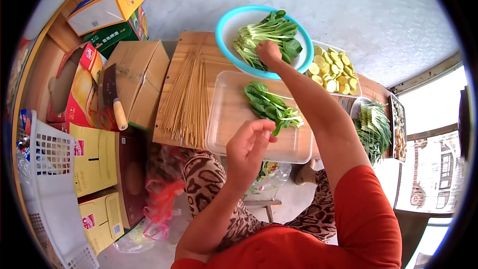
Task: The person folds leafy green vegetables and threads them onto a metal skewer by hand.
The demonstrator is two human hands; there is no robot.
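My right hand point(269, 54) reaches into a white basin with a turquoise rim point(223, 34). Its fingers are curled closed at the stems of a pile of leafy greens point(271, 31). Nearer to me, my left hand point(250, 144) hovers over the front of a clear plastic tray point(217, 119), fingers loosely bent and apart, with nothing seen in it. A small bunch of leafy greens point(269, 105) lies in that tray, just beyond the left fingertips. Thin wooden skewers point(186, 102) are spread on the wooden table left of the tray.
Sliced yellow-green rounds point(332, 69) fill a tray at the right, near cut green stalks point(371, 127) and a dark tray point(398, 127). On the left, a wooden-handled cleaver point(113, 94) rests against a cardboard box point(139, 77). A white plastic basket point(55, 194) stands farther left.
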